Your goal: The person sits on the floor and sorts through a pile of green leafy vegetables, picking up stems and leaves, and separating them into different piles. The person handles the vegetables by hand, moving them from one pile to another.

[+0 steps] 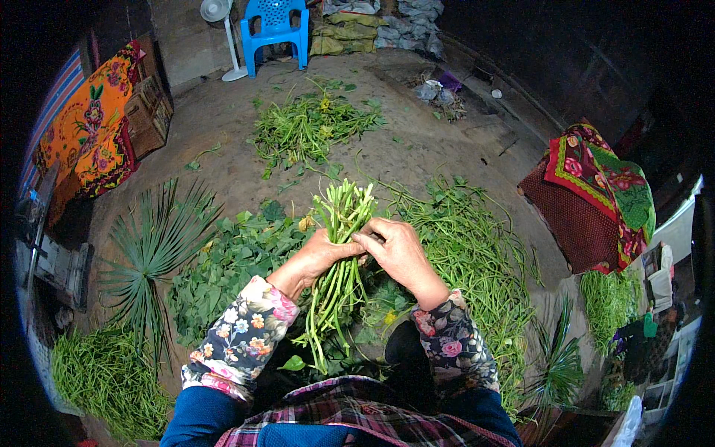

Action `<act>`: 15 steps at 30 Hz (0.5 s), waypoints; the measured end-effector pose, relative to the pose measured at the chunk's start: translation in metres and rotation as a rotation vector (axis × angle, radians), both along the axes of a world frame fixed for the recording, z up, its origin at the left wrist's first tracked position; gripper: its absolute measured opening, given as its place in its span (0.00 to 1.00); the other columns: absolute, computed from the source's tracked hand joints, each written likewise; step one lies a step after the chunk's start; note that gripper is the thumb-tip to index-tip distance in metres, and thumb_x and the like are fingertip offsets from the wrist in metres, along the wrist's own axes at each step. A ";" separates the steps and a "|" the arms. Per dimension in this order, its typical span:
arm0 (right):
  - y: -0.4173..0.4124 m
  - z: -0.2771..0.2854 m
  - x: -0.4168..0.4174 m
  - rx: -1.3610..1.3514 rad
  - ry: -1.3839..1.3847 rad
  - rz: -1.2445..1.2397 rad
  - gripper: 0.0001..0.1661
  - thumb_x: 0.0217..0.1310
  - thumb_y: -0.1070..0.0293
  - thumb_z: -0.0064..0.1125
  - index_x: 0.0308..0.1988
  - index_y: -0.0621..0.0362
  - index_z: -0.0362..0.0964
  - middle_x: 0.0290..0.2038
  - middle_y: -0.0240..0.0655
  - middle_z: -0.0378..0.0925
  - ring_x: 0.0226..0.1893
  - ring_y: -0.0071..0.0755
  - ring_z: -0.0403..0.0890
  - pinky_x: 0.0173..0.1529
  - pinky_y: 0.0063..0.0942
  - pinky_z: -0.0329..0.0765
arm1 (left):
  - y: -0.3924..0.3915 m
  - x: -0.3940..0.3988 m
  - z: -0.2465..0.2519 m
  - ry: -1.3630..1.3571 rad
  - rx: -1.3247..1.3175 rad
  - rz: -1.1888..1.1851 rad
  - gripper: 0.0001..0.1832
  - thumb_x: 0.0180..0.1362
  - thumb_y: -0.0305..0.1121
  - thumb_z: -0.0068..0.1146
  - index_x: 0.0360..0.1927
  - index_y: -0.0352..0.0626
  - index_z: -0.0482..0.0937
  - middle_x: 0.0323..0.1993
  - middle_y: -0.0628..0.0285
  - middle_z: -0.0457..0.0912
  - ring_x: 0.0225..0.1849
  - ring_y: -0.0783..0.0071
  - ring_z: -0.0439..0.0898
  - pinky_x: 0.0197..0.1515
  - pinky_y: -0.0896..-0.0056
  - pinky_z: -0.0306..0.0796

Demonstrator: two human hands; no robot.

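A bundle of green leafy-vegetable stems [335, 290] is upright in front of me, its pale cut ends at the top. My left hand [321, 258] is wrapped around the bundle. My right hand [394, 248] is at the bundle's right side, thumb and forefinger pinched close to the stems; whether a strand is between them I cannot tell. Beyond and left of my left wrist lies a heap of broad green leaves [223, 274]. To the right of my right hand spreads a large heap of long green stems [475, 251].
A smaller stem pile [307, 128] lies farther off on the earthen floor. Fan palm leaves [145, 271] and another stem heap [109, 380] are at left. A blue plastic chair [276, 39], a white fan [230, 50] and a cloth-covered object [581, 207] stand around.
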State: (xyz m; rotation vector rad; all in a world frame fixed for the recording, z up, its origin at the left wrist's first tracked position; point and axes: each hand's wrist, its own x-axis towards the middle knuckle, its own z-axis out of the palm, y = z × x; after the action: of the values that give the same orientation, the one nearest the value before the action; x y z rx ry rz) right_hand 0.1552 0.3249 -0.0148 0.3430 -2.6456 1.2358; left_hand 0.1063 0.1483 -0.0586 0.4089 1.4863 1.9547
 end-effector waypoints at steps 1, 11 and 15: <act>-0.001 0.000 -0.001 0.030 0.017 -0.038 0.14 0.58 0.63 0.63 0.31 0.65 0.76 0.28 0.43 0.80 0.29 0.47 0.83 0.36 0.39 0.77 | 0.001 0.000 0.002 0.036 -0.035 0.019 0.17 0.60 0.30 0.64 0.52 0.39 0.77 0.43 0.64 0.82 0.42 0.76 0.81 0.45 0.73 0.76; -0.011 -0.007 0.005 -0.008 0.307 -0.148 0.13 0.57 0.63 0.62 0.33 0.62 0.74 0.32 0.45 0.78 0.32 0.53 0.81 0.36 0.44 0.77 | 0.002 0.001 0.013 0.174 -0.344 0.164 0.20 0.52 0.27 0.68 0.49 0.36 0.78 0.42 0.63 0.82 0.40 0.75 0.80 0.44 0.72 0.76; -0.002 0.017 0.008 0.032 0.216 -0.088 0.13 0.61 0.63 0.58 0.34 0.63 0.73 0.31 0.46 0.77 0.33 0.55 0.80 0.36 0.46 0.76 | 0.007 -0.003 0.016 0.322 -0.204 0.301 0.19 0.54 0.26 0.65 0.50 0.37 0.78 0.42 0.65 0.81 0.38 0.75 0.79 0.43 0.73 0.74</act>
State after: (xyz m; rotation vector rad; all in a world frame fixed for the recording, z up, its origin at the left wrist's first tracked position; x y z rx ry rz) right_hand 0.1634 0.3233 0.0026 0.3402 -2.4711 1.0659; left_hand 0.1033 0.1557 -0.0429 0.4451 2.0340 2.0037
